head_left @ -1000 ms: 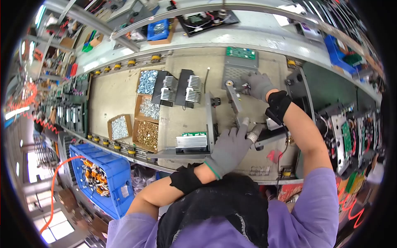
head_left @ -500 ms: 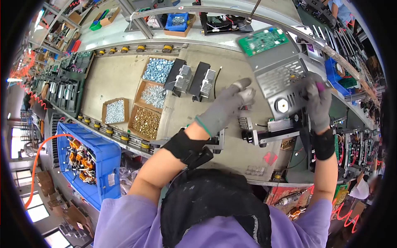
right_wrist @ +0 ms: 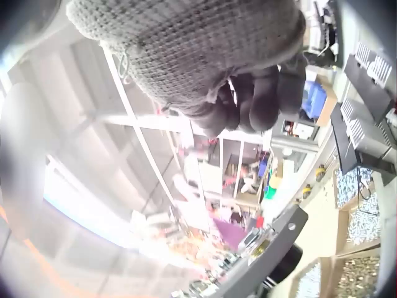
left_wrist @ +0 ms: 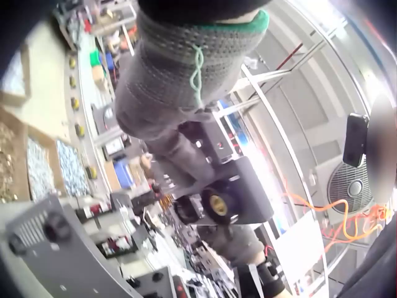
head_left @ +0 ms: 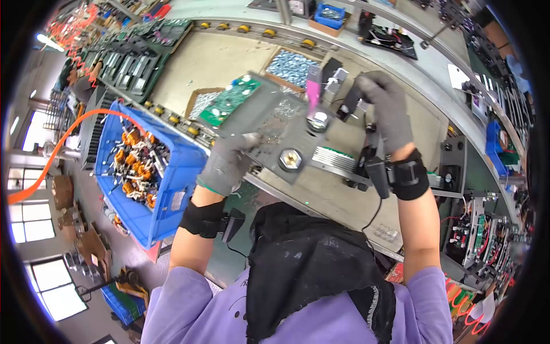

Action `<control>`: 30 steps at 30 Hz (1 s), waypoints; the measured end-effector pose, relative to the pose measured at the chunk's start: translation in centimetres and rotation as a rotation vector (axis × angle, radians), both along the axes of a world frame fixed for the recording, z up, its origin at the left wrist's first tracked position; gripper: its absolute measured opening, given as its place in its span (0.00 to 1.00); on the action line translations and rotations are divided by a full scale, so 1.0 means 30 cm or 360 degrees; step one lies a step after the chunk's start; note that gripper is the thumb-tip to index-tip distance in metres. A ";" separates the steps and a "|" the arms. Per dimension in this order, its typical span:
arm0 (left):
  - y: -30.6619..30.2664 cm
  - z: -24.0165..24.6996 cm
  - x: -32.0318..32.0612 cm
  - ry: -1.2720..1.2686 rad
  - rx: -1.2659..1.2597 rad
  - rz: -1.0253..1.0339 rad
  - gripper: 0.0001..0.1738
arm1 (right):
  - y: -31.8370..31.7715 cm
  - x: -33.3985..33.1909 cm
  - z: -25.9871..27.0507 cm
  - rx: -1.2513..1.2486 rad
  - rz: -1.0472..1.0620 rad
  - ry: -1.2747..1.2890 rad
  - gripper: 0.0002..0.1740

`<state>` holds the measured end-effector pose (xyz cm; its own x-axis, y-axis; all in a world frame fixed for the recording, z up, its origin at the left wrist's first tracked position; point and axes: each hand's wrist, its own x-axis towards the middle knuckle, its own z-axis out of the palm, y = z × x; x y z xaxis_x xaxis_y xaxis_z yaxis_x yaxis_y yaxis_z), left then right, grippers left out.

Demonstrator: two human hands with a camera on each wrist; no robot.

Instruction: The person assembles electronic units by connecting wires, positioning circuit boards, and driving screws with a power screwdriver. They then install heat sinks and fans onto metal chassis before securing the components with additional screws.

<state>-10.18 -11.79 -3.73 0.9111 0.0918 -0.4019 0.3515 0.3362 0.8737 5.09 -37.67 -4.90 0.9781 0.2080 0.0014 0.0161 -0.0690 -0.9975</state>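
My gloved left hand (head_left: 226, 163) grips the edge of a grey perforated metal panel (head_left: 259, 112), holding it tilted above the table's front left. The panel carries a green circuit board (head_left: 232, 102), two round metal fittings and a pink strip (head_left: 313, 92). From the left wrist view, the fingers (left_wrist: 183, 161) reach over the panel's edge beside black round parts. My gloved right hand (head_left: 387, 106) hovers right of the panel, near the heat sinks (head_left: 335, 80); its fingers (right_wrist: 263, 105) bend loosely in the right wrist view, with nothing seen in them.
Cartons of small metal fasteners (head_left: 289, 67) stand behind the panel, partly hidden by it. A finned heat sink (head_left: 333, 160) lies in a frame on the table. At the left, a blue crate (head_left: 183, 178) holds orange-and-black wired parts. A green-lined rack sits at back left.
The panel, lying at the table's back and then raised by the right hand, has come left into the left hand. The right hand has let go of it. The head view has turned.
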 end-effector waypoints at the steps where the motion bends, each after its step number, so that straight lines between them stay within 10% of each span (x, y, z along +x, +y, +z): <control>1: 0.075 -0.029 -0.019 0.0116 0.0033 0.0086 0.18 | 0.070 -0.015 -0.037 -0.0018 0.0128 0.0052 0.11; 7: 0.237 -0.066 -0.121 0.0436 -0.0306 0.0452 0.09 | 0.369 -0.152 -0.089 -0.0343 0.0589 -0.0232 0.20; 13: 0.267 -0.174 -0.155 0.0531 -0.0322 0.0447 0.08 | 0.421 -0.128 -0.108 -0.1706 0.0673 -0.0565 0.27; 18: 0.295 -0.141 -0.094 0.0464 -0.0289 0.0588 0.08 | 0.322 -0.284 -0.264 -0.1240 0.0487 -0.0843 0.49; 21: 0.334 -0.082 -0.070 0.0297 -0.0233 0.0738 0.10 | 0.168 -0.361 -0.353 -0.1898 0.0879 -0.0842 0.37; 23: 0.367 -0.078 -0.032 0.0419 -0.0129 0.0635 0.12 | 0.072 -0.395 -0.372 -0.1645 0.0782 -0.0710 0.15; 30: 0.097 -0.321 0.120 0.0720 0.1103 -0.0307 0.19 | -0.048 -0.468 -0.338 -0.1761 0.0882 -0.0856 0.11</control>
<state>-6.57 -8.87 -13.37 0.7013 0.3113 -0.6413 0.7127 -0.3250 0.6216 -8.95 -39.11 -15.03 0.6971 0.7136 -0.0693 0.6719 -0.6840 -0.2842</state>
